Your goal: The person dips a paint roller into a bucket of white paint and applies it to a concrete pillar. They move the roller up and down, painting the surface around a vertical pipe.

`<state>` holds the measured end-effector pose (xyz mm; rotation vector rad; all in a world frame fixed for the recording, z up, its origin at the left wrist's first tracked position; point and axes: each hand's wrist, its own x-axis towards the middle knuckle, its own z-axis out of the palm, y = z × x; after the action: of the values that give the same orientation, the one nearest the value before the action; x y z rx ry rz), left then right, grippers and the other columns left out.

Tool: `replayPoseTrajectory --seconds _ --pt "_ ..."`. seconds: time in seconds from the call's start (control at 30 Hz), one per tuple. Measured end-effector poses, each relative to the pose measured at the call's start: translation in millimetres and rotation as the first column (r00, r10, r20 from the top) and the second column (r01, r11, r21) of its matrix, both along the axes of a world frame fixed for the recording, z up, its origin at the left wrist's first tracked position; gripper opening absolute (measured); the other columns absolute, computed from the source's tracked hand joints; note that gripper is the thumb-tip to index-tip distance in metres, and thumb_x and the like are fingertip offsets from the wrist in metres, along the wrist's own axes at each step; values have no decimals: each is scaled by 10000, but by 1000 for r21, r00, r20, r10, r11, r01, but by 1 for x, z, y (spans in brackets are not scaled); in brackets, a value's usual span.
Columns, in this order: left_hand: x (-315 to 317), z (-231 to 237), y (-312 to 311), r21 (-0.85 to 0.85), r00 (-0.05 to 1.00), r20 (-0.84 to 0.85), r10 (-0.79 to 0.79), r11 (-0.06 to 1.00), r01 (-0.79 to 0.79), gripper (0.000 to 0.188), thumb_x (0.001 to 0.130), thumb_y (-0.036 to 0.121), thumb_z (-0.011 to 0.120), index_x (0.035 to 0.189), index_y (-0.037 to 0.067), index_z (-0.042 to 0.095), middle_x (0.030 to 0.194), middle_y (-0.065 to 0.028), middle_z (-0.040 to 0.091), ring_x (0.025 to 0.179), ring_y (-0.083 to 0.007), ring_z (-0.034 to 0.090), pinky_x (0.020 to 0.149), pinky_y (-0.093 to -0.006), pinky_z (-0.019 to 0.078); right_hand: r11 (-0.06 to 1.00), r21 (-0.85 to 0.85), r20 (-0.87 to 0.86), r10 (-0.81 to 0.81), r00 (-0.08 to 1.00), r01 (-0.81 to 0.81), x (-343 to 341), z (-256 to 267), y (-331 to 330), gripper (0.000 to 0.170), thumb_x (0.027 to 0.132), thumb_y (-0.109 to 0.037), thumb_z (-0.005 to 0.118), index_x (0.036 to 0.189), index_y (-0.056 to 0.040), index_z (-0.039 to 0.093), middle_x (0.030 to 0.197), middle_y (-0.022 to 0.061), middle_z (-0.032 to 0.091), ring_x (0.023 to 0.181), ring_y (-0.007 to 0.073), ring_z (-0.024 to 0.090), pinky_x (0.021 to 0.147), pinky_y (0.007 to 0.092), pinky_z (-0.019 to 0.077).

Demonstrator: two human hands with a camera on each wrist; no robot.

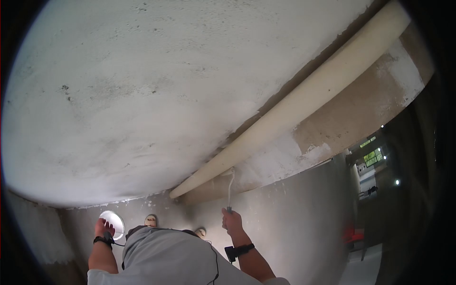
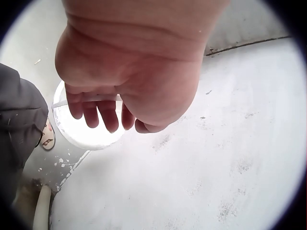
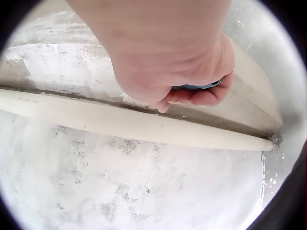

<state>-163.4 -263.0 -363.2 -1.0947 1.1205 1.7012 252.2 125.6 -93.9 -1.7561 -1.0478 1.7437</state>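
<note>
Gripping a tool handle point(image 1: 229, 209), right fingers point(image 3: 206, 97) curled, left fingers point(image 2: 90, 116) loose above bucket point(image 1: 122, 225)

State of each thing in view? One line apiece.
Thin pale-shafted, dark-handled tool: held; tip contact unclear.
Person's right grip: curled round the tool's handle.
White round bucket: appears open; contents washed out.
Person's left grip: fingers loosely bent at the bucket; hold unclear.
Whitish coated wall: patchy, dark-specked.
Long cream cylindrical pipe: in place along the wall.
Brown flat strip beyond the pipe: partly white-coated.
</note>
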Motion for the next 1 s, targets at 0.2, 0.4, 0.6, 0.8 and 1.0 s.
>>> replayPoseTrajectory --seconds 0.2,0.4,0.6,0.8,1.0 --pt "21 -3 -41 -62 997 -26 73 995 -74 562 854 369 524 1362 196 355 1359 -49 390 1246 -276 356 1040 -438 238 990 56 -33 128 991 -126 -41 4 39 261 888 -238 635 724 -99 486 504 7 417 372 141 390 353 293 315" --pt "54 5 -74 -126 976 -15 218 968 -218 522 847 369 526 1321 206 380 1218 -40 448 1094 -239 418 950 -430 319 984 -127 -157 101 982 -122 -60 -10 54 250 885 -232 637 726 -124 477 512 5 414 401 138 412 368 306 339" --pt "56 54 -73 -207 937 20 349 918 -337 479 818 377 556 1230 176 416 1117 -30 464 1006 -219 443 907 -397 344 983 -101 -35 148 988 -151 -38 -28 62 224 883 -243 649 792 -133 476 561 -9 433 433 129 424 397 294 354" --pt "55 62 -57 -267 912 54 407 886 -379 437 797 382 574 1149 166 430 1071 -26 468 946 -201 452 845 -382 372 975 -183 82 144 986 -127 -7 -56 49 278 890 -292 642 757 -135 454 539 -2 437 411 137 415 384 287 344" --pt "44 57 -46 -267 933 90 348 911 -314 476 808 370 555 1185 130 391 1100 -28 464 1049 -216 444 960 -392 319 977 -208 143 80 986 -49 30 -83 12 310 887 -294 650 718 -139 442 529 -21 421 373 108 370 349 272 296"
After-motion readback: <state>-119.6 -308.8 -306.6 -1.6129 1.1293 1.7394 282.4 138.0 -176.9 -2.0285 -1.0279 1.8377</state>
